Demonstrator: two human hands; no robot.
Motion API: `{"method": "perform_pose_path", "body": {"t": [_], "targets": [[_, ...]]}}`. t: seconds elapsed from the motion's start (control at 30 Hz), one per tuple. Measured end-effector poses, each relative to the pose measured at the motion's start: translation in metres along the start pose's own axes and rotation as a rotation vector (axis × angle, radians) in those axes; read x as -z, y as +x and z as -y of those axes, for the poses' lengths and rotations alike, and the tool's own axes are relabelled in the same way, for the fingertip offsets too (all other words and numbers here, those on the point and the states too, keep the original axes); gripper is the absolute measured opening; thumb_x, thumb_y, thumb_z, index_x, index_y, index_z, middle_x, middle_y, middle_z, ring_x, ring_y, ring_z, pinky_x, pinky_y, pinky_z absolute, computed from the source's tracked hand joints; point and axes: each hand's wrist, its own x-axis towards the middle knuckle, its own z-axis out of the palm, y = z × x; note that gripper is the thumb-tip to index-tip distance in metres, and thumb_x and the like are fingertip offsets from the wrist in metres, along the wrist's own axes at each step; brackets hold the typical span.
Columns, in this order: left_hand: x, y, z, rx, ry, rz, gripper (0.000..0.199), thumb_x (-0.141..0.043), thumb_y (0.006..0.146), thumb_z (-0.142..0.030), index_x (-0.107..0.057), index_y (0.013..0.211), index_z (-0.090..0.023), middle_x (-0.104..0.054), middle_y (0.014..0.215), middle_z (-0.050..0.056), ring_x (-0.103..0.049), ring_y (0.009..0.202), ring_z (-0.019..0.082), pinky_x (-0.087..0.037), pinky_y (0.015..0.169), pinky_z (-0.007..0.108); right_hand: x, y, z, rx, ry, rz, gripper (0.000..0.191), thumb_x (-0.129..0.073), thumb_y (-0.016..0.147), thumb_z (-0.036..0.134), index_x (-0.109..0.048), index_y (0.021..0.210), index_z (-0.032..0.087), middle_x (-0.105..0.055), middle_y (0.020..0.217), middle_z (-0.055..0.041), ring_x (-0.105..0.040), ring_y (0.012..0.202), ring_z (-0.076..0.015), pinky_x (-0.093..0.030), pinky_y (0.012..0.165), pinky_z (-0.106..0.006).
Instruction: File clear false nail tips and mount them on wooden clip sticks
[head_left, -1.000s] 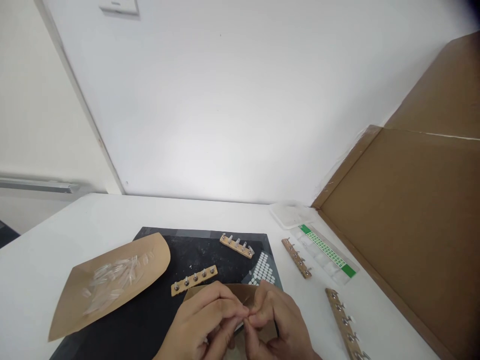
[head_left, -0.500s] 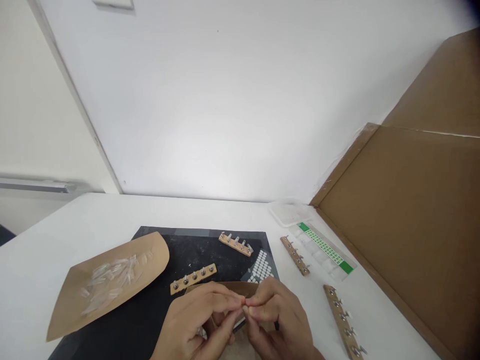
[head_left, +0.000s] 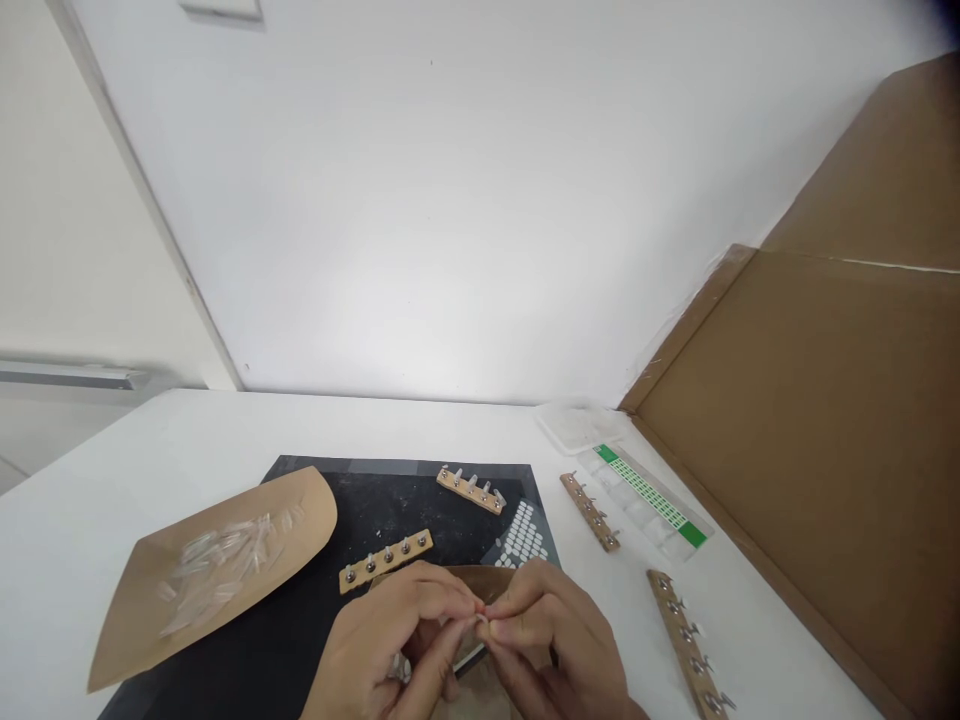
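My left hand [head_left: 401,640] and my right hand [head_left: 562,640] meet fingertip to fingertip at the bottom middle, both closed in a pinch. Between them is a small whitish piece [head_left: 481,619], mostly covered by the fingers. Something clear shows under the curled fingers of my left hand, too hidden to name. Below the hands lies a brown container or sheet [head_left: 499,576], largely covered. Just beyond my left hand, a wooden strip with metal studs [head_left: 386,560] rests on the black mat [head_left: 300,620]. A sheet of white oval stickers [head_left: 523,535] lies beyond my right hand.
A tan tray [head_left: 139,610] at left holds several clear plastic tubes [head_left: 225,560]. More studded wooden strips lie at the back [head_left: 471,491] and right [head_left: 590,512], [head_left: 686,645]. A clear case with a green label [head_left: 649,495] lies near the cardboard wall [head_left: 810,430].
Both hands' fingertips have shifted slightly to the left, and a little more of the whitish piece shows between them. The things on the table look unmoved.
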Motion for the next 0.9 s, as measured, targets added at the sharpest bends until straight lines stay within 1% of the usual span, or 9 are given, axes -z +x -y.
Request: {"method": "perform_pose_path", "body": {"t": [0.2, 0.3, 0.37, 0.5, 0.57, 0.67, 0.73, 0.8, 0.9], "targets": [[0.003, 0.000, 0.001, -0.015, -0.069, 0.017, 0.027, -0.062, 0.102, -0.004, -0.071, 0.118, -0.024, -0.076, 0.115, 0.010, -0.075, 0.058, 0.008, -0.061, 0.055, 0.015, 0.002, 0.012, 0.002, -0.238, 0.164, 0.053, 0.012, -0.067, 0.100, 0.014, -0.065, 0.103, 0.026, -0.068, 0.086, -0.0017, -0.062, 0.071, -0.0160, -0.048, 0.059, -0.025], [0.003, 0.000, 0.000, 0.003, -0.105, 0.021, 0.026, -0.062, 0.103, -0.006, -0.073, 0.117, -0.024, -0.075, 0.114, 0.010, -0.075, 0.057, 0.008, -0.059, 0.052, 0.013, 0.004, 0.013, 0.002, -0.264, 0.191, 0.072, 0.005, -0.067, 0.103, 0.021, -0.069, 0.101, 0.026, -0.065, 0.084, -0.0013, -0.061, 0.071, -0.0165, -0.047, 0.061, -0.026], [0.002, 0.000, -0.001, 0.039, -0.149, 0.007, 0.023, -0.063, 0.104, -0.009, -0.074, 0.116, -0.025, -0.074, 0.110, 0.009, -0.074, 0.054, 0.007, -0.056, 0.049, 0.012, 0.005, 0.013, 0.002, -0.264, 0.226, 0.079, 0.006, -0.069, 0.104, 0.026, -0.071, 0.098, 0.025, -0.064, 0.082, -0.0012, -0.061, 0.073, -0.0170, -0.047, 0.062, -0.027], [-0.003, 0.000, -0.003, 0.227, -0.315, 0.002, 0.011, -0.066, 0.105, -0.025, -0.076, 0.107, -0.022, -0.073, 0.103, 0.007, -0.069, 0.046, 0.005, -0.050, 0.043, 0.011, 0.009, 0.015, 0.004, -0.308, 0.358, 0.107, 0.013, -0.075, 0.102, 0.034, -0.073, 0.094, 0.024, -0.065, 0.083, -0.0018, -0.063, 0.074, -0.0171, -0.049, 0.066, -0.029], [-0.006, -0.001, -0.002, 0.351, -0.387, 0.023, 0.016, -0.069, 0.104, -0.034, -0.076, 0.102, -0.019, -0.072, 0.098, 0.007, -0.065, 0.044, 0.005, -0.046, 0.040, 0.011, 0.013, 0.017, 0.005, -0.339, 0.430, 0.161, 0.015, -0.077, 0.101, 0.035, -0.071, 0.092, 0.024, -0.066, 0.085, -0.0020, -0.064, 0.076, -0.0169, -0.052, 0.069, -0.030], [-0.008, -0.004, 0.001, 0.542, -0.436, 0.052, 0.028, -0.074, 0.100, -0.045, -0.073, 0.103, -0.017, -0.068, 0.073, 0.001, -0.061, 0.040, 0.005, -0.043, 0.039, 0.010, 0.016, 0.020, 0.005, -0.352, 0.432, 0.228, 0.016, -0.077, 0.101, 0.033, -0.069, 0.091, 0.023, -0.066, 0.085, -0.0014, -0.063, 0.076, -0.0160, -0.051, 0.070, -0.029], [-0.008, -0.004, 0.004, 0.637, -0.447, 0.057, 0.035, -0.075, 0.098, -0.051, -0.070, 0.104, -0.016, -0.063, 0.059, -0.003, -0.060, 0.039, 0.007, -0.045, 0.040, 0.011, 0.016, 0.020, 0.003, -0.336, 0.395, 0.217, 0.014, -0.077, 0.100, 0.032, -0.069, 0.091, 0.023, -0.065, 0.083, -0.0006, -0.061, 0.074, -0.0154, -0.050, 0.069, -0.028], [-0.007, -0.004, 0.008, 0.669, -0.442, 0.045, 0.040, -0.076, 0.096, -0.054, -0.069, 0.102, -0.016, -0.062, 0.055, -0.003, -0.060, 0.039, 0.008, -0.046, 0.039, 0.012, 0.013, 0.018, 0.001, -0.314, 0.357, 0.184, 0.014, -0.077, 0.100, 0.032, -0.070, 0.091, 0.023, -0.065, 0.081, -0.0001, -0.060, 0.072, -0.0147, -0.049, 0.066, -0.027], [-0.005, -0.002, 0.011, 0.641, -0.432, 0.033, 0.038, -0.077, 0.096, -0.053, -0.071, 0.098, -0.016, -0.061, 0.055, -0.004, -0.056, 0.037, 0.006, -0.044, 0.039, 0.011, 0.008, 0.015, -0.004, -0.277, 0.232, 0.139, 0.012, -0.078, 0.099, 0.030, -0.070, 0.092, 0.023, -0.064, 0.079, 0.0006, -0.060, 0.070, -0.0146, -0.048, 0.063, -0.025]]}}
